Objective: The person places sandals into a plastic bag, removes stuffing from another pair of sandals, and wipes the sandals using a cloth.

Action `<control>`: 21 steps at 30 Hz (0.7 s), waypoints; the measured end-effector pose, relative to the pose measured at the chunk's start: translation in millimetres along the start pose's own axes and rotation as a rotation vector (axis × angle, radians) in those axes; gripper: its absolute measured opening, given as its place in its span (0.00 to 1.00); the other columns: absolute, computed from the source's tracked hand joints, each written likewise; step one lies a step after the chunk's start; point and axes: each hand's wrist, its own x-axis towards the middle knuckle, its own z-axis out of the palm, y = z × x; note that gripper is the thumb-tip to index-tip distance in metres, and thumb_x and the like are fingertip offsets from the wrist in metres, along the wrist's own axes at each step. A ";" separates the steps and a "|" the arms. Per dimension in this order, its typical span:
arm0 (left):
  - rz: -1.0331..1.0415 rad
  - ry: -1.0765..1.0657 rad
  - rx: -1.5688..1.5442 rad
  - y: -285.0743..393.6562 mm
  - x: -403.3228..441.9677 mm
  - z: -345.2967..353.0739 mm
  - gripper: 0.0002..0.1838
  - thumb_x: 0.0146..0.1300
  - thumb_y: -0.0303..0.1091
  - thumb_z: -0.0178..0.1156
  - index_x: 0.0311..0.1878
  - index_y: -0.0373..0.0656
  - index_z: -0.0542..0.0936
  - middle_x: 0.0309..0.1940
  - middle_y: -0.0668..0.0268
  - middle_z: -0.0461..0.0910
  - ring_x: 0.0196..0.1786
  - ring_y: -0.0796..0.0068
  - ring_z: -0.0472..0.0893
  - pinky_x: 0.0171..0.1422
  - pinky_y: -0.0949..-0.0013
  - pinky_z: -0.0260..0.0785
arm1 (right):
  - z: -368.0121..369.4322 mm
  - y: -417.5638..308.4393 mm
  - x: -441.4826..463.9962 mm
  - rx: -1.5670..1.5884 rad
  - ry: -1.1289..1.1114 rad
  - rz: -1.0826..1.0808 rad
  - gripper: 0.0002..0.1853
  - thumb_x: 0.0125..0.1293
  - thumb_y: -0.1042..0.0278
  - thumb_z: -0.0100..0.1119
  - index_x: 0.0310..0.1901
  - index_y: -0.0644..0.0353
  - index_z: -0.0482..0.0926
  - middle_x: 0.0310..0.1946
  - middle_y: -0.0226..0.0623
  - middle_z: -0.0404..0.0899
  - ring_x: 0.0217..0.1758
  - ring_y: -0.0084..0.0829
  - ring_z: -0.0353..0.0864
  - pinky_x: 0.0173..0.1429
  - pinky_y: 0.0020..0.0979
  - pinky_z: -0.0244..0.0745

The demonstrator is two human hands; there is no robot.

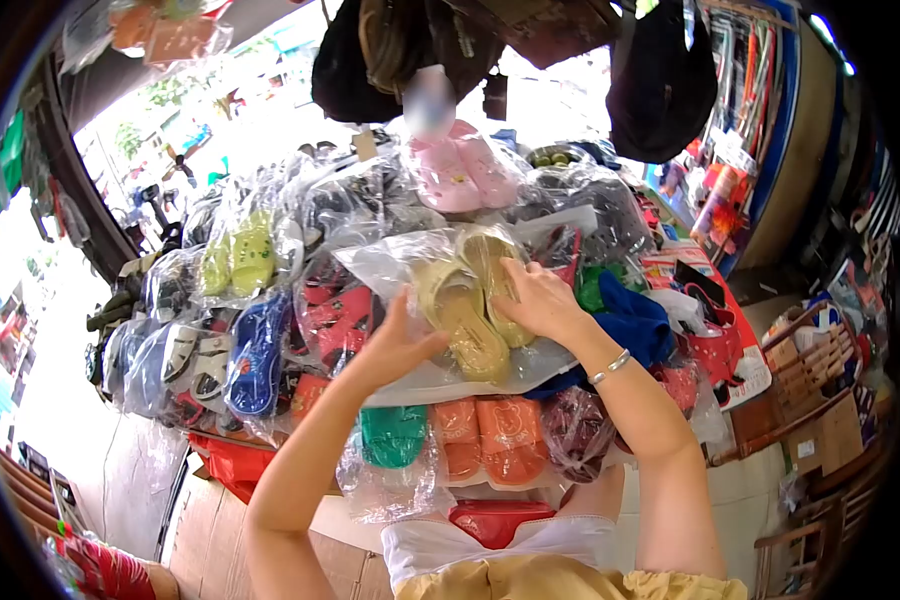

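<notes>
L hand (398, 345) is opening wide, thumb & fingers spread, not closing on anything; it's hovering at or touching the L edge of the clear bag (380, 262), can't tell which. R hand (538, 300) is lying w/ its fingers on the R one of 2 yellow clogs (470, 325); can't tell if it's gripping or just pressing. Clogs are lying side by side in the bag, btwn the 2 hands, toes twd the person, on top of the pile.

Pink clogs (460, 170) are sitting bagged just beyond; green clogs (238, 255) are lying off to the L. Blue slipper (257, 355) & red sandals (338, 318) are also resting L of the yellow pair, in plastic. Teal slipper (392, 436) & orange slippers (510, 440) are lining the near edge. Blue cloth (633, 318) is bunching up just R of the R hand. Dark bags (660, 95) are hanging above. Bracelet (610, 367) is circling the R wrist.
</notes>
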 end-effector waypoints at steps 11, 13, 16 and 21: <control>0.060 0.237 0.286 29.4 -7.9 -19.9 0.45 0.48 0.49 0.74 0.65 0.34 0.65 0.58 0.45 0.72 0.63 0.53 0.71 0.66 0.58 0.64 | -41.4 -13.7 -4.8 0.143 0.806 -0.624 0.06 0.51 0.79 0.57 0.32 0.59 0.74 0.29 0.39 0.73 0.28 0.43 0.77 0.31 0.40 0.70; 0.466 0.570 0.499 33.7 -5.2 -52.0 0.54 0.47 0.51 0.74 0.72 0.37 0.56 0.68 0.44 0.60 0.69 0.48 0.63 0.74 0.54 0.55 | -65.8 -23.0 -8.6 0.140 0.788 -0.769 0.08 0.49 0.80 0.58 0.31 0.58 0.73 0.29 0.37 0.71 0.26 0.40 0.74 0.28 0.37 0.68; 0.454 0.556 0.469 27.7 1.3 -76.1 0.62 0.45 0.57 0.75 0.75 0.39 0.47 0.71 0.43 0.55 0.71 0.48 0.61 0.75 0.52 0.53 | -103.1 -33.9 -21.1 0.070 0.840 -1.057 0.11 0.46 0.82 0.59 0.31 0.57 0.72 0.30 0.36 0.70 0.23 0.35 0.70 0.24 0.33 0.64; 0.256 -0.214 -0.402 32.7 17.8 -64.4 0.66 0.42 0.68 0.72 0.75 0.41 0.47 0.67 0.48 0.64 0.68 0.58 0.68 0.68 0.54 0.66 | -129.1 -20.1 -16.0 0.077 0.857 -1.247 0.14 0.43 0.81 0.60 0.33 0.56 0.72 0.33 0.38 0.69 0.22 0.31 0.67 0.22 0.31 0.61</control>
